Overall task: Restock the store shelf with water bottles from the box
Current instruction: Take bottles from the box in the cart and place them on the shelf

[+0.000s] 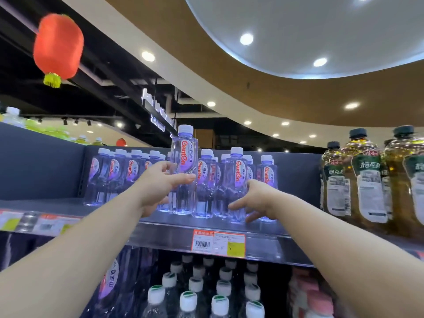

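Observation:
My left hand (158, 187) grips a clear water bottle (184, 157) with a white cap and a red-lettered label, held upright a little above the front of the grey shelf (259, 246). My right hand (254, 200) wraps around the lower part of a second water bottle (236, 175) that stands at the shelf front. Behind them several identical water bottles (119, 175) stand in rows on the same shelf. The box is not in view.
Tall yellow-green drink bottles (364, 180) with dark caps stand on the shelf to the right. An orange price tag (218, 243) hangs on the shelf edge. White-capped bottles (202, 292) fill the shelf below. A red lantern (58, 45) hangs at upper left.

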### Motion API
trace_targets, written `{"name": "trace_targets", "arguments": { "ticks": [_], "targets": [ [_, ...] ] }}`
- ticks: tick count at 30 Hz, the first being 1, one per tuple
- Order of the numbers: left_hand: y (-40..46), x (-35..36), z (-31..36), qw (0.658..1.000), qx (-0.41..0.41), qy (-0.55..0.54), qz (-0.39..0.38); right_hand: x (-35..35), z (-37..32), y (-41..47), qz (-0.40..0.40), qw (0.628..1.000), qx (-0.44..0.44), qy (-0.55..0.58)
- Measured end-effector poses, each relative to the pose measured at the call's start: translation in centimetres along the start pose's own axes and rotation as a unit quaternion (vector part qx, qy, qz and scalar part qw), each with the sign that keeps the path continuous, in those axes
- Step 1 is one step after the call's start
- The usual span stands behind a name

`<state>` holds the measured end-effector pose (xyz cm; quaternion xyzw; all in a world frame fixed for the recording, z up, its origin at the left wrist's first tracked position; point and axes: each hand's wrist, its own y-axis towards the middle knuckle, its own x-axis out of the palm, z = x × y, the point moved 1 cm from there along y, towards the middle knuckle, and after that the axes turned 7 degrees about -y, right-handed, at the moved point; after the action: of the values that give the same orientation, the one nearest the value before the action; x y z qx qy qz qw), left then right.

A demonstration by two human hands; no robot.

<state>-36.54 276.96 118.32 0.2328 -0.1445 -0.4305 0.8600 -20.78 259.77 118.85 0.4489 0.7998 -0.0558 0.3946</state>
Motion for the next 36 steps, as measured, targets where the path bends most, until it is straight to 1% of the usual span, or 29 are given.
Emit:
{"name": "trace_targets", "arguments": {
  "ticks": [5,8,12,17,19,20,21,22,23,25,26,27,28,31,32,34,36],
  "targets": [
    [0.9,-0.1,-0.8,1.000,-0.008,-0.001,-0.005,1.1,-1.1,1.0,0.000,1.000,0.010,0.000],
    [1.0,0.0,-1.1,1.000,-0.010,-0.004,-0.013,1.7,-1.6,1.4,0.011,1.000,0.012,-0.018],
    [1.3,0.2,-1.6,1.000,-0.011,-0.007,-0.017,2.1,-1.9,1.4,-0.003,0.999,0.046,-0.017],
    [1.4,0.5,-1.6,0.999,-0.016,-0.006,-0.028,2.6,-1.9,1.9,0.027,0.998,0.044,-0.044],
    [1.4,0.6,-1.6,0.999,-0.022,-0.003,-0.028,2.3,-1.8,1.5,0.056,0.995,0.032,-0.081],
    [1.4,0.8,-1.6,0.999,-0.025,0.001,-0.030,1.9,-1.7,1.3,0.091,0.991,0.009,-0.097],
    [1.3,0.9,-1.5,0.999,-0.027,0.005,-0.034,1.3,-1.7,1.1,0.129,0.987,-0.022,-0.094],
    [1.2,1.0,-1.4,0.999,-0.024,0.010,-0.037,0.7,-1.7,0.8,0.146,0.985,-0.056,-0.070],
    [1.1,1.3,-1.3,0.999,-0.022,0.016,-0.037,0.3,-1.8,0.3,0.130,0.987,-0.090,-0.032],
    [1.1,2.0,-1.3,0.999,-0.018,0.032,-0.040,0.1,-2.1,-1.1,0.028,0.991,-0.128,0.025],
    [1.0,2.7,-1.2,0.998,-0.015,0.041,-0.044,0.4,-2.3,-1.7,-0.007,0.991,-0.136,0.015],
    [1.2,3.3,-1.4,0.998,-0.014,0.041,-0.049,0.9,-2.4,-2.1,-0.020,0.990,-0.142,-0.004],
    [1.3,4.0,-1.5,0.998,-0.016,0.034,-0.053,1.3,-2.3,-2.2,-0.019,0.989,-0.146,-0.014],
    [1.5,6.0,-1.7,0.996,-0.018,0.040,-0.071,1.7,-1.8,-2.1,0.038,0.989,-0.141,-0.013],
    [1.6,6.4,-1.8,0.996,-0.019,0.048,-0.079,1.5,-1.4,-1.9,0.046,0.990,-0.134,-0.010],
    [1.7,6.7,-1.7,0.992,-0.021,0.085,-0.091,0.6,-0.5,-1.7,0.052,0.991,-0.124,-0.012],
    [1.7,6.2,-1.5,0.982,-0.002,0.167,-0.089,-0.4,0.5,-1.7,0.062,0.993,-0.103,-0.019]
  ]
}}
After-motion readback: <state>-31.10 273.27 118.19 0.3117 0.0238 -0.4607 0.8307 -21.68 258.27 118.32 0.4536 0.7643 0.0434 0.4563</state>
